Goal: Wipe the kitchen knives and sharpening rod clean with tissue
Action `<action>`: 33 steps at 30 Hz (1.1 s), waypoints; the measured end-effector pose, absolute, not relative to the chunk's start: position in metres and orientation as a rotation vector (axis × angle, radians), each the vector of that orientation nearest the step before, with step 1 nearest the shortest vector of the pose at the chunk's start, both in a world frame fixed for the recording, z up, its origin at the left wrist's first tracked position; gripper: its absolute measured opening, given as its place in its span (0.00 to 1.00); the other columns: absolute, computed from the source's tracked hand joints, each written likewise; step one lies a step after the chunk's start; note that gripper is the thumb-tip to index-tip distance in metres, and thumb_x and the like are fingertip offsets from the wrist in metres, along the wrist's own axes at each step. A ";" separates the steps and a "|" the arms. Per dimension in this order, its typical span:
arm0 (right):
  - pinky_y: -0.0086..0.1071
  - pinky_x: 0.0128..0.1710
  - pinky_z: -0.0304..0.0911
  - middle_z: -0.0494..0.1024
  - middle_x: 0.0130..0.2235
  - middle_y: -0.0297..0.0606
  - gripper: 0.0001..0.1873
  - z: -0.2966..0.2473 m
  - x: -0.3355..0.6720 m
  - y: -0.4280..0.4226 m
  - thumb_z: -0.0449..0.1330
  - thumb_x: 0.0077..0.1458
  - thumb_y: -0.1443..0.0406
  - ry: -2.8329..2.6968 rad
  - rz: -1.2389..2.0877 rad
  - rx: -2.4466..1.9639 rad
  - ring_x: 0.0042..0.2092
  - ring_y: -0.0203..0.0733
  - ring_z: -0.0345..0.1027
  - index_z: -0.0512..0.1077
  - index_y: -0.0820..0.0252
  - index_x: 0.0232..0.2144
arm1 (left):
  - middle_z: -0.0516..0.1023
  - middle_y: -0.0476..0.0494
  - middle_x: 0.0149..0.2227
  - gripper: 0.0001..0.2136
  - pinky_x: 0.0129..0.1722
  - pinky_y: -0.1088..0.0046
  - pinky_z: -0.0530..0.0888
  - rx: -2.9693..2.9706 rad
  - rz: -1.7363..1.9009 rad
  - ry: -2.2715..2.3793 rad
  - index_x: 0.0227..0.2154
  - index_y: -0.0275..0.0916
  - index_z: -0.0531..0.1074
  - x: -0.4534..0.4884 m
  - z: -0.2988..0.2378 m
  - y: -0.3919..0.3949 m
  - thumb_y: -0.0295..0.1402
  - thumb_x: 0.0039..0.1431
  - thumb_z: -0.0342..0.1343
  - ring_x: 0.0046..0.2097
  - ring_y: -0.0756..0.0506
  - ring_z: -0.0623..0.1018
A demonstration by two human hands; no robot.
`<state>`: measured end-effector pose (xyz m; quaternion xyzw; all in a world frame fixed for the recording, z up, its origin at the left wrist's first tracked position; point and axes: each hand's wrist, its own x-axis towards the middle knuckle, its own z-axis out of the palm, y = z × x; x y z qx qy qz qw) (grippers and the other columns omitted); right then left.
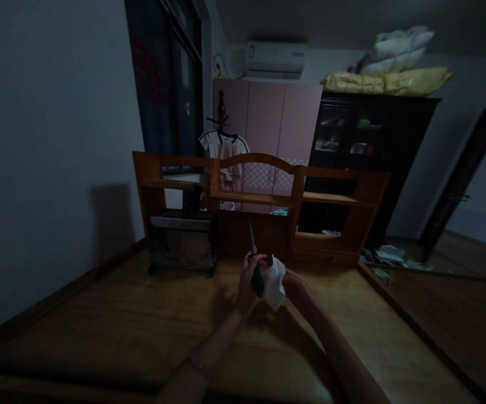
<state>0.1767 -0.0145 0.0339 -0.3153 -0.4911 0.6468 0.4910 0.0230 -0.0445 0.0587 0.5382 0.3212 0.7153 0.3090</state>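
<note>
My left hand [249, 279] is closed around a knife [258, 282] with a dark handle. Its narrow, pointed blade sticks up and away from me, above the fingers. In my right hand [294, 285] is a crumpled white tissue [274, 283], which hangs close beside the knife handle. The fingers of that hand are partly hidden behind the tissue. Both hands are held together over the wooden bed board, and a bracelet circles my left wrist.
Bare wooden boards [142, 320] stretch below my hands. Ahead stands a wooden headboard with shelves [260, 198]; a dark-framed heater-like unit [183, 244] is at its left. Behind are a pink wardrobe [264, 118] and a dark cabinet [398, 134]. A wall [58, 140] rises on the left.
</note>
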 end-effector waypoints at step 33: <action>0.33 0.29 0.61 0.76 0.26 0.42 0.15 -0.006 0.173 -0.001 0.62 0.42 0.57 -1.222 1.504 -1.081 0.27 0.40 0.67 0.73 0.66 0.26 | 0.58 0.41 0.56 0.09 0.55 0.68 0.61 1.859 1.933 1.280 0.40 0.41 0.71 0.018 0.055 -0.040 0.32 0.63 0.46 0.52 0.47 0.68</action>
